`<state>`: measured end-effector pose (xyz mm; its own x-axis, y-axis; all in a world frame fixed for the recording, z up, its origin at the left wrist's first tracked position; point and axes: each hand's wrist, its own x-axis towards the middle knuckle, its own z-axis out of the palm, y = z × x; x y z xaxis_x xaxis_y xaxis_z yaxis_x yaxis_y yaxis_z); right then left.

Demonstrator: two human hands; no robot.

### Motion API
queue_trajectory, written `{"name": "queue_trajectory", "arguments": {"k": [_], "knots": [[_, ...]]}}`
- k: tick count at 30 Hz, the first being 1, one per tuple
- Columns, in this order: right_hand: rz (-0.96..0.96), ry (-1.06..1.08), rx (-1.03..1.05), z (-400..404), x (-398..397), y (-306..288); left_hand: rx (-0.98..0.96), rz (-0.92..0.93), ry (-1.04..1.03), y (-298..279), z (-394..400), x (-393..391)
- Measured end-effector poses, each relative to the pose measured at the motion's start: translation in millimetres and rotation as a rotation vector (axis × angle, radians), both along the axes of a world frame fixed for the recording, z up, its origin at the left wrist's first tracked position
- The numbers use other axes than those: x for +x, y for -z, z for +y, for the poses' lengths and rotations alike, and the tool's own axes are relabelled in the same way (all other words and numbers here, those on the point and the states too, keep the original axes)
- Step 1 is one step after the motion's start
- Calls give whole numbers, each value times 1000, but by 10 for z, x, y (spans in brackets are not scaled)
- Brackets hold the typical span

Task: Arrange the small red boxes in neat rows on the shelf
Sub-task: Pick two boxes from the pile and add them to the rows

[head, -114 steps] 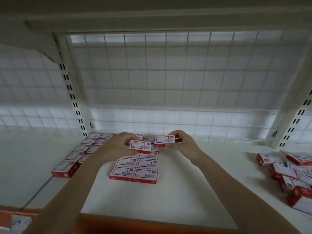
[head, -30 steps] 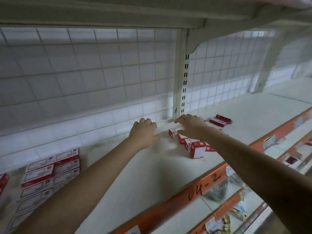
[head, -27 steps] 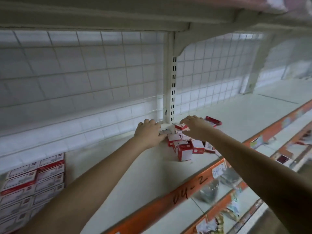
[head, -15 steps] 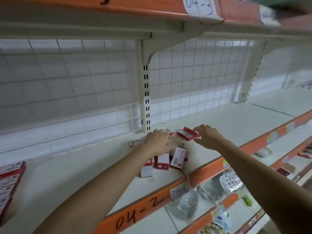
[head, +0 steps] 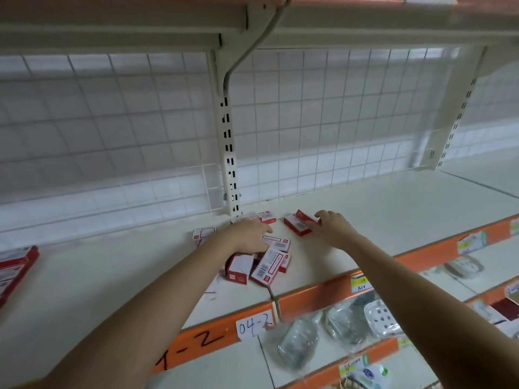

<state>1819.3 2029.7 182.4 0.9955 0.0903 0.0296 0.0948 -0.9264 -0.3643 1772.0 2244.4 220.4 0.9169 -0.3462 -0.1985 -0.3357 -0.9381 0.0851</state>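
Head view: left hand (head: 247, 237) rests flat on the loose red boxes (head: 266, 265); right hand (head: 331, 226) touches one box (head: 295, 224), fingers extended. Gather a few squarely, labels aligned.

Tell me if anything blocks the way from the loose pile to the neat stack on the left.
Nothing visible does. Between the loose boxes under the left hand and the arranged stack at the left edge lies only bare shelf.
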Motion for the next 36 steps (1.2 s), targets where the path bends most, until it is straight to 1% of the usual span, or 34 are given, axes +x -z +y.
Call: {"name": "queue_trajectory", "arguments": {"k": [4,8,13,17,22,28,31,36], "knots": [[-16,20,9,27,94,68,8,60,0,-23,-19,47],[-34,57,56,16,133,122,-7,75,-20,-30,0,99],[-55,85,224,-84,115,166,-32,38,-12,-21,-14,139],[-102,81,376,-175,11,136,-108,33,-31,-3,0,125],[-166,-8,600,-234,-228,93,-332,32,-79,-5,59,79],[-214,-111,740,-255,-557,-3,-630,-29,-163,-42,137,-66],[-218,-160,820,-223,-769,-99,-851,-9,-194,-97,155,-263],[-225,-229,998,-153,-1180,-227,-1083,-90,-248,-193,128,-734]]}}
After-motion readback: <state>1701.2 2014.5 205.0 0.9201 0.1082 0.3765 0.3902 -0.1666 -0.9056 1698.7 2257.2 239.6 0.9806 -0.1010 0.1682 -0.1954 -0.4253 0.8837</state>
